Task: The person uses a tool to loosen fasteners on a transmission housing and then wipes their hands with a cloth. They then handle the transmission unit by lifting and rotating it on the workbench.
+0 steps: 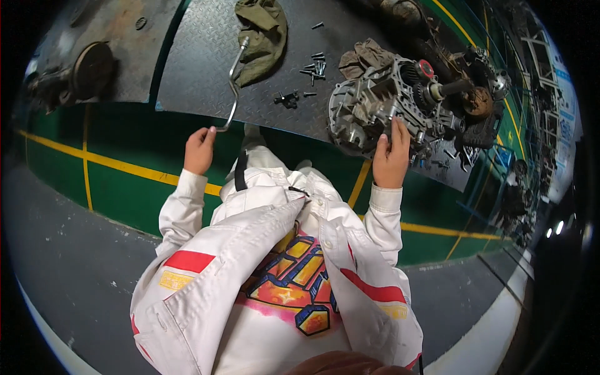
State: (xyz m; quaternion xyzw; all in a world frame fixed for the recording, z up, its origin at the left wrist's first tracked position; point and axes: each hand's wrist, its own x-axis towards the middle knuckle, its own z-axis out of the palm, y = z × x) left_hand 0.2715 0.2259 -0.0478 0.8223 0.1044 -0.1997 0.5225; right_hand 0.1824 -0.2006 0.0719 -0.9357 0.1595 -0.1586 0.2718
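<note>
My left hand [199, 152] is closed around the near end of a speed brace [235, 97], a bent, shiny metal crank bar. The brace slants up past the table edge, and its far tip lies over an olive-green cloth [265, 47]. My right hand [392, 157] is at the near side of an opened gearbox housing [365, 106], its fingers stretched up against the metal and the thumb apart. Gears and a shaft [453, 89] show on the housing's right side. Whether a small part lies under the right fingertips is hard to see.
Several loose bolts [317, 67] and a small black part [286, 99] lie on the steel-plate table [200, 56]. A brown rag [365, 57] sits behind the housing. More bolts [440, 164] lie right of it. A second table [134, 47] at left bears a round metal part [92, 70].
</note>
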